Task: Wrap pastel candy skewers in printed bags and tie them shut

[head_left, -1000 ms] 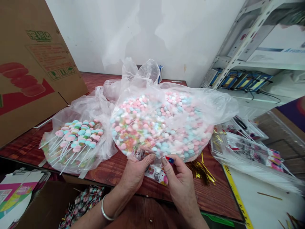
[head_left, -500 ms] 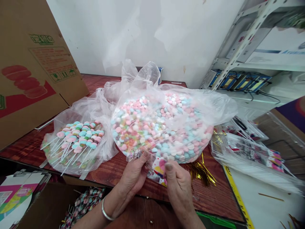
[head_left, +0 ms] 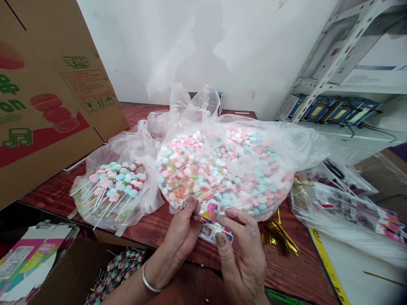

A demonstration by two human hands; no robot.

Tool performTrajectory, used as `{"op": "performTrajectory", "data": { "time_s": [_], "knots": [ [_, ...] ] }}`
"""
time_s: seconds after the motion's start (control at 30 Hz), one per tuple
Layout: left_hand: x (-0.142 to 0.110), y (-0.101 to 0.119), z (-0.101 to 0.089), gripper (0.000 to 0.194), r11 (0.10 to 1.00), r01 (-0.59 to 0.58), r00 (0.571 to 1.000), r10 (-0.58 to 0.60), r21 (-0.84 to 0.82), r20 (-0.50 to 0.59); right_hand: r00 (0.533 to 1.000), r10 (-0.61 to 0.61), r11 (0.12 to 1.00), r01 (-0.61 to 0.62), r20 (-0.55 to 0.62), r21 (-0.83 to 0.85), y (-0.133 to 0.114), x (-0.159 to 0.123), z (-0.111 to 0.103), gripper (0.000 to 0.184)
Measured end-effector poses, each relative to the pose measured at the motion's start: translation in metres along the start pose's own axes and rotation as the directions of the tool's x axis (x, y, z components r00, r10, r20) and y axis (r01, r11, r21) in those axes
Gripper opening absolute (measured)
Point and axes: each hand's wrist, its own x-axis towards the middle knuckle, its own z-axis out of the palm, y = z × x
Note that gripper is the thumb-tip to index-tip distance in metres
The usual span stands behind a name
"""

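Observation:
Pinched between the thumb and fingers of my left hand (head_left: 180, 235) is a small clear plastic bag (head_left: 208, 211) with colourful print. Its printed end sticks out to the right, and a second printed bag (head_left: 212, 234) shows just below, partly hidden by my hands. My right hand (head_left: 243, 250) is beside it with thumb and fingers apart, the fingertips close to the bag's right edge; I cannot tell whether they touch it. Behind both hands lies a large clear bag of pastel candies (head_left: 251, 186). Lollipops (head_left: 117, 180) with white sticks rest on a smaller plastic bag at left.
A cardboard carton (head_left: 60, 97) stands at left. Below the table edge, a box holds more wrapped lollipops (head_left: 119, 271). Gold twist ties (head_left: 280, 237) lie right of my hands, with bags of white sticks (head_left: 349, 228) beyond. A metal shelf (head_left: 337, 59) stands at far right.
My right hand has let go of the printed bag and its fingers have spread. My left hand keeps its hold. The view has shifted slightly to the left.

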Motion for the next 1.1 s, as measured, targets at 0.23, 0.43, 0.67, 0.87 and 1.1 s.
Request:
{"op": "performTrajectory", "data": {
  "time_s": [0.23, 0.43, 0.67, 0.87, 1.1],
  "knots": [
    [-0.002, -0.001, 0.003, 0.027, 0.999, -0.039, 0.999, 0.039, -0.026, 0.005, 1.0, -0.004, 1.0, 0.004, -0.009, 0.027, -0.001, -0.001, 0.001, 0.028],
    [-0.003, -0.002, 0.0, 0.027, 0.999, 0.029, 0.999, -0.028, -0.031, 0.029, 0.996, 0.088, 0.995, -0.088, 0.006, 0.037, 0.002, -0.003, 0.005, 0.025],
    [-0.015, 0.0, 0.008, 0.035, 0.991, -0.084, 0.995, 0.077, 0.101, 0.067, 0.988, 0.143, 0.989, -0.144, 0.052, 0.016, 0.009, -0.004, 0.014, 0.021],
    [-0.023, 0.005, 0.001, 0.023, 0.943, -0.125, 0.975, 0.06, 0.307, 0.212, 0.984, 0.172, 0.985, -0.171, 0.04, -0.022, 0.016, -0.012, 0.011, 0.017],
    [-0.022, 0.02, -0.011, 0.03, 0.883, -0.149, 0.983, 0.084, 0.446, 0.162, 0.993, 0.06, 0.996, -0.052, 0.101, -0.077, 0.018, -0.011, 0.019, 0.016]
  ]
}}
